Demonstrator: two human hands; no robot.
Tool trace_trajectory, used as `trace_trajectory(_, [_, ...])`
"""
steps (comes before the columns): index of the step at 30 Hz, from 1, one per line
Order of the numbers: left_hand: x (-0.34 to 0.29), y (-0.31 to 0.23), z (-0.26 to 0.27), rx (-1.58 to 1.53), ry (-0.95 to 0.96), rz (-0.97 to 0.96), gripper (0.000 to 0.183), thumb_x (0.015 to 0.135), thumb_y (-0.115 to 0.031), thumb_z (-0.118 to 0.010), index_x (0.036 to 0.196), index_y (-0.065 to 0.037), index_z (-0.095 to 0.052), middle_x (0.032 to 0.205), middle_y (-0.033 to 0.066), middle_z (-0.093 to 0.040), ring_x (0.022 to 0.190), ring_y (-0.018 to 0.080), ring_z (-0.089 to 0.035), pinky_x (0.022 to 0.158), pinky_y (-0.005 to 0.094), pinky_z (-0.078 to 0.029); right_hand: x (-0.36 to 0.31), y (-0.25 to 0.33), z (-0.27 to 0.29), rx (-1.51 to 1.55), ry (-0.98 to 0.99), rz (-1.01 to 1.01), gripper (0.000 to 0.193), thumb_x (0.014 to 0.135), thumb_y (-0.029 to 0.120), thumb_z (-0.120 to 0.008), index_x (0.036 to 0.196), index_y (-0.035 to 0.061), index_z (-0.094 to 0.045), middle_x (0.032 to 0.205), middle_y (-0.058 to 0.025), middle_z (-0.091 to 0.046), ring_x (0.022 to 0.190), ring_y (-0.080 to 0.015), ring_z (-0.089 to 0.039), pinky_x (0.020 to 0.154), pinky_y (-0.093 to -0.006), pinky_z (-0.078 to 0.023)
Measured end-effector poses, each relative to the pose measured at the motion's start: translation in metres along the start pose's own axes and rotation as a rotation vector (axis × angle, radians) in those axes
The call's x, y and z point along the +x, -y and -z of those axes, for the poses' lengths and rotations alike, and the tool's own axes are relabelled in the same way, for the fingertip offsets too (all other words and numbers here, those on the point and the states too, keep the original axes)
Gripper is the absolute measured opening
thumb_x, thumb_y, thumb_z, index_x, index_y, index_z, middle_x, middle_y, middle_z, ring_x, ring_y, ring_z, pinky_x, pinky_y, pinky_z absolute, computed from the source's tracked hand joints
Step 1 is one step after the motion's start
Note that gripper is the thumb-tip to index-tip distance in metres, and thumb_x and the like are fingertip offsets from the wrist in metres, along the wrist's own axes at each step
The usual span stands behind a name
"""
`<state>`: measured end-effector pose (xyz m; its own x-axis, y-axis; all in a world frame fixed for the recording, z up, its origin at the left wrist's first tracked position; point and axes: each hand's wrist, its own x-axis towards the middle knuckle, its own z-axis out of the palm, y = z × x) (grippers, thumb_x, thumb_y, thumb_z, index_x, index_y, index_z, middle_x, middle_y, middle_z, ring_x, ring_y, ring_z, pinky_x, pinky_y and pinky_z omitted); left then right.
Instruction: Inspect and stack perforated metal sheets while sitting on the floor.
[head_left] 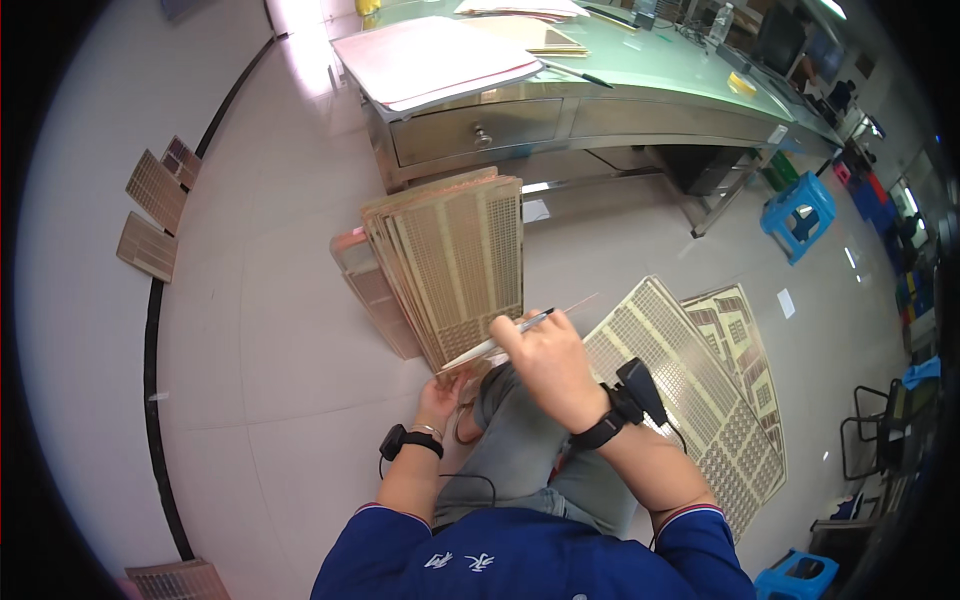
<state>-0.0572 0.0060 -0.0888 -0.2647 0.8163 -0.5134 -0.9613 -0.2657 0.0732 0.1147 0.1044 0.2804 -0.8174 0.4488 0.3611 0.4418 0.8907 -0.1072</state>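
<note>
My right hand (550, 360) is closed around a slim white pen (482, 350) with a dark end. The pen's lower tip points down-left, at the bottom edge of a stack of perforated copper-coloured circuit board panels (450, 260) standing upright in front of me. A thin line sticks out beyond this hand on the upper right; I cannot make out what it is. My left hand (440, 395) is at the bottom corner of the front panel, its fingers curled at the edge. Beside my right forearm, more patterned panels (680, 370) lean in a fanned stack.
A steel desk (470, 130) with a green top stands ahead, bearing papers (440, 65) and a pen. Several panels (155, 190) lean against the left wall, and another (180, 580) is at the lower left. Blue stools (798, 215) and a dark chair (870, 425) stand right.
</note>
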Motion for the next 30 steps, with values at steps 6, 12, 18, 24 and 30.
trace_trajectory(6, [0.034, -0.006, -0.02, 0.265, 0.026, -0.092, 0.048, 0.097, -0.018, -0.035, 0.135, 0.01, -0.028, 0.137, 0.0314, -0.032, 0.129, 0.0446, -0.033, 0.102, 0.0405, -0.045, -0.006, -0.022, 0.013, 0.062, -0.36, -0.076, 0.017, 0.077, 0.017, -0.063, 0.081, 0.0063, -0.05, 0.082, -0.0083, -0.064, 0.079, -0.0258, -0.06, 0.077, -0.0348, -0.045])
trace_trajectory(12, [0.048, -0.02, -0.062, -0.285, -0.17, -0.027, 0.068, 0.099, -0.043, -0.025, 0.144, 0.0, 0.003, 0.147, 0.0262, -0.016, 0.133, 0.0445, -0.025, 0.104, 0.0464, -0.04, -0.109, -0.089, 0.034, 0.296, -0.451, -0.475, 0.013, 0.082, 0.011, -0.067, 0.09, 0.0037, -0.059, 0.083, -0.0072, -0.064, 0.073, -0.0173, -0.057, 0.068, -0.0314, -0.045])
trace_trajectory(18, [0.055, 0.013, -0.089, 0.178, -0.21, -0.063, 0.057, 0.099, -0.023, -0.036, 0.145, -0.003, -0.009, 0.143, 0.0238, -0.03, 0.124, 0.037, -0.041, 0.104, 0.0453, -0.039, -0.293, -0.127, 0.046, 0.106, -0.508, -1.256, 0.015, 0.092, 0.011, -0.053, 0.103, 0.0024, -0.058, 0.095, -0.0122, -0.064, 0.083, -0.0202, -0.061, 0.072, -0.0311, -0.046])
trace_trajectory(24, [0.018, 0.08, -0.21, 0.76, 0.25, 0.071, 0.044, 0.097, -0.018, -0.04, 0.137, 0.0, -0.033, 0.132, 0.0221, -0.045, 0.111, 0.0303, -0.053, 0.095, 0.0389, -0.046, -0.475, -0.113, 0.054, -0.389, -0.738, -1.493, 0.022, 0.093, 0.012, -0.05, 0.112, 0.0016, -0.052, 0.102, -0.02, -0.061, 0.094, -0.0324, -0.059, 0.08, -0.0382, -0.045])
trace_trajectory(30, [-0.003, 0.159, -0.282, 1.383, 0.449, 0.18, 0.04, 0.095, -0.018, -0.045, 0.129, 0.002, -0.045, 0.119, 0.0198, -0.057, 0.104, 0.0287, -0.058, 0.09, 0.0341, -0.046, -0.478, -0.08, 0.018, -0.438, -0.456, -1.598, 0.026, 0.091, 0.009, -0.051, 0.116, 0.0024, -0.05, 0.116, -0.0234, -0.055, 0.113, -0.0374, -0.05, 0.094, -0.0415, -0.038])
